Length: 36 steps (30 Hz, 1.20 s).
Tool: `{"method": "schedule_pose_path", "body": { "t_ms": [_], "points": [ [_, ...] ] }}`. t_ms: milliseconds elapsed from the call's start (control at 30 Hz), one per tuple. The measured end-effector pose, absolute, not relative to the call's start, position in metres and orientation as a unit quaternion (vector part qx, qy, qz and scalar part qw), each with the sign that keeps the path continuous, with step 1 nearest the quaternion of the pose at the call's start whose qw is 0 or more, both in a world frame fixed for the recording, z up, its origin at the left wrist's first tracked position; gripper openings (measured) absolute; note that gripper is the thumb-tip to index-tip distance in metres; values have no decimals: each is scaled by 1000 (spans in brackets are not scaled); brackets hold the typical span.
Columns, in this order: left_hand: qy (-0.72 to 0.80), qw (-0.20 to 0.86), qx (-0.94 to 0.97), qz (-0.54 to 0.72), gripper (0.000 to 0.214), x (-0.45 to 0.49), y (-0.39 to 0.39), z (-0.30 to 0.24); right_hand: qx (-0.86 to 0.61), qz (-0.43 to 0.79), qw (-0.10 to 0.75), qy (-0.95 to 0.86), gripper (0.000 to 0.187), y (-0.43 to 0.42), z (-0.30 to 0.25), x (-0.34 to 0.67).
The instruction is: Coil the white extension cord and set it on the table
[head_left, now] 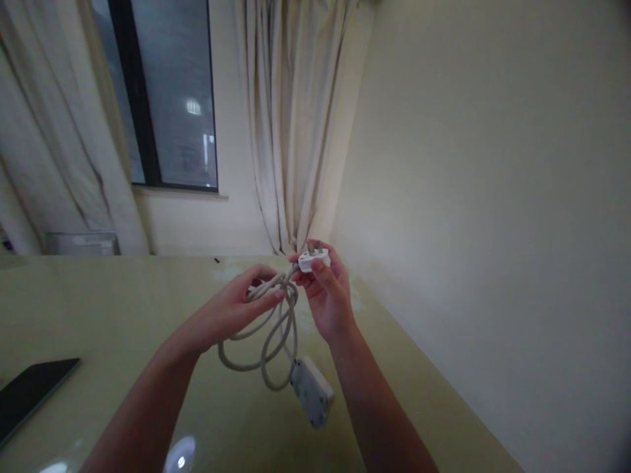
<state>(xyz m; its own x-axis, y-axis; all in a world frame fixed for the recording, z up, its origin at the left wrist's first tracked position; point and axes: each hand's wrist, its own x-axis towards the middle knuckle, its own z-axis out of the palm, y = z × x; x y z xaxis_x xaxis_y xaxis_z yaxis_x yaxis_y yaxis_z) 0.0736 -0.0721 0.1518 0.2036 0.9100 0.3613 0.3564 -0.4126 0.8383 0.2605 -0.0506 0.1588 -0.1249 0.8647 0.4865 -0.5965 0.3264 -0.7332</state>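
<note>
A white extension cord hangs in loops between my two hands above a glossy yellow-green table point(98, 309). My left hand point(236, 305) is closed around the coiled cable point(279, 335) near its top. My right hand point(328, 295) pinches the white plug point(313, 258), whose metal pins point upward. The cord's white socket block point(311, 391) dangles below the loops, close to my right forearm and just above the table surface.
A dark flat tablet or screen point(29, 391) lies at the table's left edge. Cream curtains point(290, 118) and a dark window point(167, 92) are behind the table. A plain wall point(493, 197) runs along the table's right side.
</note>
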Motion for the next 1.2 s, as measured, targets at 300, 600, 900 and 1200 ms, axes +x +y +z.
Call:
{"method": "schedule_pose_path", "body": {
  "t_ms": [300, 600, 900, 1200],
  "points": [
    [337, 503, 682, 409, 66, 58, -45, 113, -61, 605, 643, -465, 44, -53, 164, 261],
    [379, 537, 631, 412, 35, 67, -37, 102, -68, 587, 655, -470, 39, -44, 161, 263],
    [389, 506, 459, 618, 29, 83, -44, 130, -250, 356, 588, -682, 33, -38, 154, 273],
    [330, 500, 365, 712, 22, 86, -58, 154, -266, 109, 472, -834, 38, -38, 146, 270]
  ]
}}
